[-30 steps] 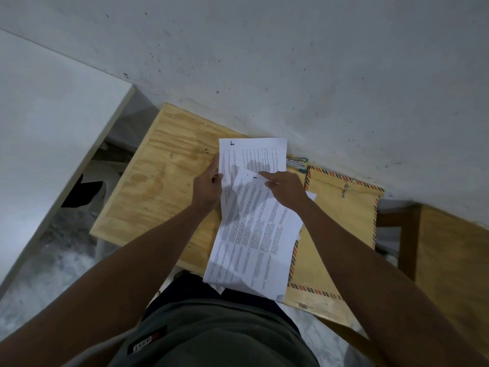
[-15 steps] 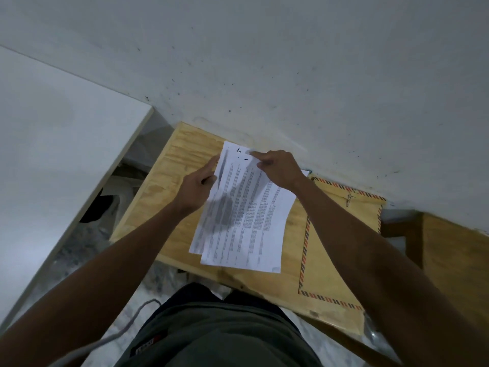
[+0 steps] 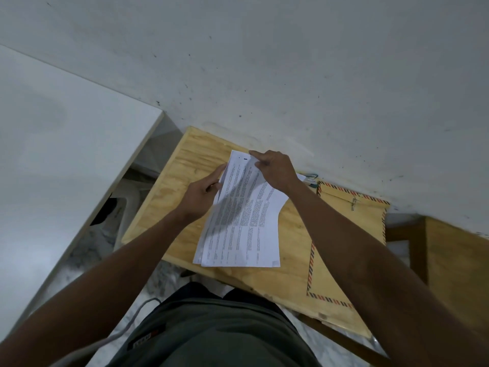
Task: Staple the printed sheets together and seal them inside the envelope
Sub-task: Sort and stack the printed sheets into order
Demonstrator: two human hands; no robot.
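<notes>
The printed sheets (image 3: 243,221) lie slightly fanned on the plywood table (image 3: 185,168). The left hand (image 3: 202,193) holds their left edge near the top, fingers curled on the paper. The right hand (image 3: 275,168) pinches the top corner. The brown envelope (image 3: 344,234) with striped border lies just right of the sheets, under the right forearm. A stapler (image 3: 310,178) is partly hidden behind the right wrist.

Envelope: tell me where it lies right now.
In the head view, the envelope lies flat at the wooden table's right end, near the wall, right of the printed sheets.
</notes>
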